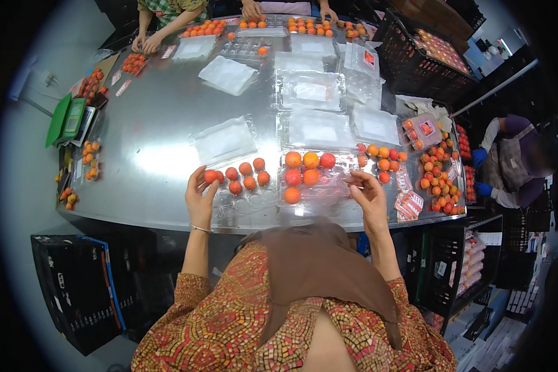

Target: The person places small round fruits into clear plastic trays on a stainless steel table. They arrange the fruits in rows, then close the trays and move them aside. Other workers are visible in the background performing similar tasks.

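Note:
My left hand (pixel 202 194) holds a red tomato (pixel 210 176) between thumb and fingers, at the left end of a clear plastic tray (pixel 242 202) bearing several red tomatoes. To its right, a second clear tray (pixel 300 210) carries larger orange and red tomatoes (pixel 293 195) in its left and upper cups. Beside that tray's right side is my right hand (pixel 368 195), fingers curled and apart, with no fruit seen in it. Clear packs with white pads (pixel 318 128) lie just beyond the trays.
Loose tomatoes (pixel 383 165) and printed cards (pixel 408 206) lie at right, near a tomato heap (pixel 439 179). A black crate (pixel 423 56) stands at the far right. Co-workers' hands (pixel 151 43) are at the far edge; a blue-gloved person (pixel 511 158) is at right. A green scale (pixel 74 114) sits left.

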`<control>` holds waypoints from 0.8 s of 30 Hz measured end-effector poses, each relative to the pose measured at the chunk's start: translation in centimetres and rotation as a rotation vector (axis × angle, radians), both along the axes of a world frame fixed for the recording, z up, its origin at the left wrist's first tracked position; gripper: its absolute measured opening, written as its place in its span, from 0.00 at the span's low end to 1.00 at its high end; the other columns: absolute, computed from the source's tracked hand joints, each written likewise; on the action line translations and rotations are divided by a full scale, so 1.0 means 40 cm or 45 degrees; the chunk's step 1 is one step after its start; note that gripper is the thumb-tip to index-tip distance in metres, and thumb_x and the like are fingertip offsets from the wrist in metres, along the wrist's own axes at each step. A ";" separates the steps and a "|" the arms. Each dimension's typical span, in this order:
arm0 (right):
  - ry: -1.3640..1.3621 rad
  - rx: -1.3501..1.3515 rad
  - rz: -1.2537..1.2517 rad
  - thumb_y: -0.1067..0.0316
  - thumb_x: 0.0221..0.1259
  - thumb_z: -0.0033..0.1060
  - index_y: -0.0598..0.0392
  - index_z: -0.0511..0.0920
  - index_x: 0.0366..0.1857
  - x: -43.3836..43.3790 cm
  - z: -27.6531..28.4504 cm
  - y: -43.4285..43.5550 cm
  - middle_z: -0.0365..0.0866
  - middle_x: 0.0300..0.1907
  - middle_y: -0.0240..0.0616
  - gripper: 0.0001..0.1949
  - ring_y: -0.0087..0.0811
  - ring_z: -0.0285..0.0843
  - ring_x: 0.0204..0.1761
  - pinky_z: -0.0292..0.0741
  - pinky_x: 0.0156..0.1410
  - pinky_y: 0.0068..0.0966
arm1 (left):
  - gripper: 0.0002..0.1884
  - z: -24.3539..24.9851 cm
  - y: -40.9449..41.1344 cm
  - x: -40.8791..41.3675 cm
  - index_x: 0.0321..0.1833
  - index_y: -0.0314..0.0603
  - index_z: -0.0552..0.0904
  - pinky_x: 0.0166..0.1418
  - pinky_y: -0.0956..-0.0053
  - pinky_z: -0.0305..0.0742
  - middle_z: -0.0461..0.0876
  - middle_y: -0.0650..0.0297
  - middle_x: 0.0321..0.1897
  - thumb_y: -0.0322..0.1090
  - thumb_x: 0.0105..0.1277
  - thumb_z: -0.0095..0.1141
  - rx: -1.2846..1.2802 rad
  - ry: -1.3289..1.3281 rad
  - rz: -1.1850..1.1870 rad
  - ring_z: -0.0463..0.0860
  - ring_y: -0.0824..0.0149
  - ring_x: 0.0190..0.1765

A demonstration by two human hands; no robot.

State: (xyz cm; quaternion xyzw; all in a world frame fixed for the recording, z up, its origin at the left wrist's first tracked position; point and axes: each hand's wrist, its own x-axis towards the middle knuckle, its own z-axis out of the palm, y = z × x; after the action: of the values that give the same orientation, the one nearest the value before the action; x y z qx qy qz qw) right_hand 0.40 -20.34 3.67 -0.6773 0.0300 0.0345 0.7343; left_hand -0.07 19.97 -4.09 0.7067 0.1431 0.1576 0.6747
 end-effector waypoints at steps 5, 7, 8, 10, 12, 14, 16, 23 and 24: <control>0.018 -0.078 -0.028 0.74 0.71 0.64 0.58 0.80 0.60 0.015 0.009 0.000 0.84 0.51 0.32 0.16 0.22 0.78 0.55 0.75 0.56 0.22 | 0.21 -0.074 0.032 -0.068 0.60 0.35 0.83 0.63 0.65 0.80 0.86 0.56 0.52 0.24 0.63 0.70 0.560 0.097 -0.105 0.85 0.58 0.57; -0.007 -0.133 -0.030 0.74 0.69 0.65 0.57 0.81 0.58 0.025 0.011 0.004 0.84 0.49 0.32 0.15 0.22 0.78 0.53 0.75 0.55 0.22 | 0.21 -0.092 0.012 -0.077 0.60 0.36 0.83 0.61 0.64 0.80 0.86 0.55 0.51 0.24 0.62 0.69 0.916 -0.009 -0.107 0.86 0.54 0.55; -0.019 -0.160 -0.032 0.74 0.69 0.65 0.57 0.82 0.57 0.031 0.011 0.009 0.85 0.49 0.32 0.14 0.21 0.78 0.53 0.75 0.54 0.22 | 0.23 -0.111 0.008 -0.075 0.60 0.37 0.83 0.61 0.61 0.77 0.84 0.53 0.53 0.23 0.60 0.69 0.931 -0.047 -0.084 0.83 0.48 0.56; -0.126 -0.379 0.011 0.74 0.68 0.66 0.57 0.83 0.55 0.049 0.014 0.009 0.85 0.48 0.32 0.13 0.20 0.78 0.51 0.74 0.54 0.21 | 0.22 -0.125 -0.008 -0.070 0.60 0.38 0.84 0.62 0.62 0.77 0.83 0.53 0.54 0.23 0.61 0.67 1.003 -0.069 -0.050 0.82 0.50 0.57; -0.239 -0.567 0.052 0.73 0.64 0.67 0.57 0.84 0.52 0.069 0.031 0.023 0.86 0.47 0.36 0.13 0.26 0.80 0.49 0.75 0.56 0.25 | 0.20 -0.137 -0.020 -0.068 0.59 0.38 0.85 0.63 0.62 0.76 0.81 0.53 0.55 0.22 0.63 0.66 1.069 -0.061 -0.032 0.80 0.51 0.59; -0.424 -0.830 0.105 0.73 0.62 0.68 0.57 0.84 0.51 0.096 0.033 0.032 0.85 0.46 0.39 0.14 0.34 0.80 0.51 0.75 0.58 0.30 | 0.19 -0.144 -0.022 -0.072 0.59 0.38 0.85 0.63 0.62 0.75 0.79 0.54 0.55 0.22 0.64 0.64 1.129 -0.023 -0.029 0.78 0.52 0.60; -0.635 -1.053 0.134 0.72 0.56 0.71 0.55 0.83 0.51 0.128 0.012 0.048 0.81 0.47 0.42 0.17 0.46 0.77 0.54 0.74 0.60 0.39 | 0.18 -0.146 -0.026 -0.072 0.58 0.39 0.86 0.63 0.62 0.75 0.78 0.54 0.55 0.22 0.65 0.63 1.038 0.007 -0.002 0.78 0.52 0.59; -0.694 -1.692 0.332 0.69 0.50 0.77 0.54 0.81 0.50 0.211 -0.004 0.078 0.77 0.49 0.38 0.21 0.44 0.74 0.57 0.71 0.61 0.40 | 0.15 -0.120 -0.036 -0.064 0.58 0.38 0.85 0.64 0.60 0.75 0.80 0.52 0.55 0.28 0.71 0.60 0.981 -0.010 0.082 0.79 0.50 0.60; -0.713 -1.726 0.360 0.68 0.49 0.77 0.54 0.81 0.50 0.215 0.002 0.079 0.77 0.49 0.38 0.21 0.44 0.73 0.57 0.71 0.61 0.40 | 0.14 -0.110 -0.038 -0.065 0.58 0.37 0.85 0.64 0.59 0.75 0.80 0.52 0.56 0.28 0.71 0.60 0.970 -0.015 0.093 0.79 0.50 0.60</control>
State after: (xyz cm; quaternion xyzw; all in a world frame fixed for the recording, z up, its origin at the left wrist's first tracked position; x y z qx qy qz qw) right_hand 8.99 -17.18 3.77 -0.9624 -0.2307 -0.0712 0.1246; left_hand -2.65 18.44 -8.51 0.9003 0.0955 0.2276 0.3585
